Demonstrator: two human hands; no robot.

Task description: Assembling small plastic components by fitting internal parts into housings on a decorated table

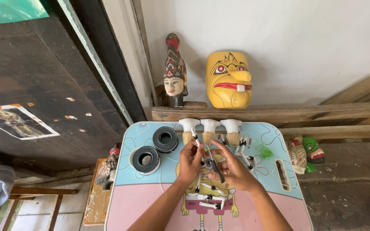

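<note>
at the far left a dark wooden panel (35,85) leaned by the wall, with a printed sheet (16,122) stuck to it. right of it stood a small table (150,201) with a light blue and pink cartoon top. on its left part lay two black tape rolls (156,149), one in a round recess, the other just beyond it. near the table's middle the left hand (190,162) was closed around a thin white piece (195,139), pinching it upright between the fingertips. close beside it, almost touching, the right hand (232,169) gripped a slim dark tool (215,164) angled toward the left hand. under both hands lay small white jointed parts (206,197) on the table. at the table's far edge stood three white-capped wooden pieces (210,130) in a row. behind them, on a wooden ledge (305,113), rested a carved head with a tall crown (175,72) and a yellow mask (229,80). at the right, lower down, lay a green mask (312,152).
</note>
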